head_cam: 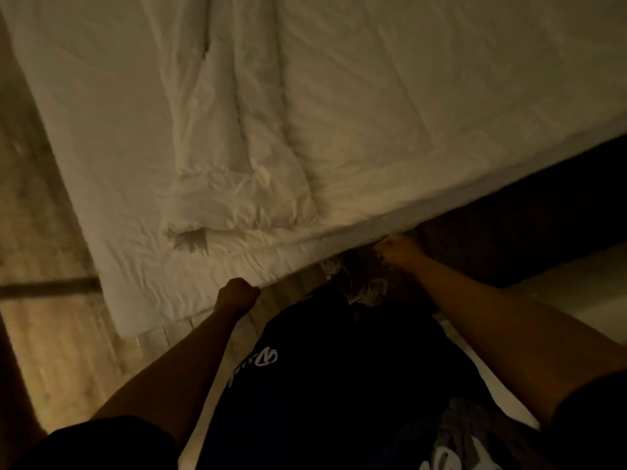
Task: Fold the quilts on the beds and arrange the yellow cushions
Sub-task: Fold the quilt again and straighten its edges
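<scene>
Both fists' grip on creased white quilt [305, 113], one fold bunched.

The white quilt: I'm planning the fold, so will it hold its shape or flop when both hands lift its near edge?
The white quilt likely flops: it's creased, with a soft bunched ridge. It looks puffy, so probably light. Left hand and right hand grip its edge.

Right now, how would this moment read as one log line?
step: folding quilt | left hand: grips near edge | right hand: grips near edge | cushions: not visible
</scene>
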Motion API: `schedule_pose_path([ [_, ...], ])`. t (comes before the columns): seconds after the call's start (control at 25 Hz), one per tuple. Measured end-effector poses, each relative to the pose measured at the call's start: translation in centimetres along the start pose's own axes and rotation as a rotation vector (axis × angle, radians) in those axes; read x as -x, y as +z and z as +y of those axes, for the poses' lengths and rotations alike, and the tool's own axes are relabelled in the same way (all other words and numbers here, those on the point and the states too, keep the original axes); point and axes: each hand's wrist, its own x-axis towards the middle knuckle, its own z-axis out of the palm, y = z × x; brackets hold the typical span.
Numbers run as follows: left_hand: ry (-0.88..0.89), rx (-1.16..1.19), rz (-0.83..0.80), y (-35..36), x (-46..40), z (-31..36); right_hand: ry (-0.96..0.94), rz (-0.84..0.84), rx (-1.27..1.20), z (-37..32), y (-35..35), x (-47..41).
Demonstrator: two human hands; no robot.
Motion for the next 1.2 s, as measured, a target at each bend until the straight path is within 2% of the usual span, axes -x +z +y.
schedule_pose_path([
  [0.04, -0.015, 0.012, 0.075, -0.2, -0.5, -0.5, -0.02, -0.024, 0.028, -1.9, -0.3, -1.1],
  [0.12, -0.094, 0.18, 0.199, -1.1, -2.3, -1.5, -0.04, -0.033, 0.053, -5.9, -0.1, -3.2],
  [0.32, -0.333, 0.495, 0.392, -5.3, -8.0, -3.4, -0.117, -0.038, 0.041, -16.0, 2.5, -7.0],
  [0.44, -0.321, 0.661, 0.529, -7.7, -11.4, -3.6, -0.099, 0.007, -0.1, -19.9, 4.6, -10.9],
  [0.56, -0.182, 0.642, 0.608, -8.6, -13.5, -3.2, -0.079, -0.013, -0.24, -20.0, 6.2, -16.0],
  [0.6, -0.155, 0.651, 0.633, -8.7, -13.8, -2.9, -0.064, -0.02, -0.282, -21.1, 6.3, -14.9],
  [0.76, -0.253, 0.633, 0.608, -9.0, -13.0, -0.8, -0.021, -0.083, -0.378, -22.1, 6.8, -13.9],
  [0.88, -0.239, 0.616, 0.561, -8.0, -11.7, 0.6, -0.058, -0.087, -0.461, -22.1, 5.2, -13.3],
  [1.04, -0.223, 0.648, 0.593, -6.7, -8.8, 3.3, -0.198, 0.015, -0.526, -21.6, -0.6, -11.3],
  [1.2, -0.192, 0.607, 0.62, -3.8, -4.5, 7.9, -0.348, 0.093, -0.483, -19.6, -8.3, -9.3],
])
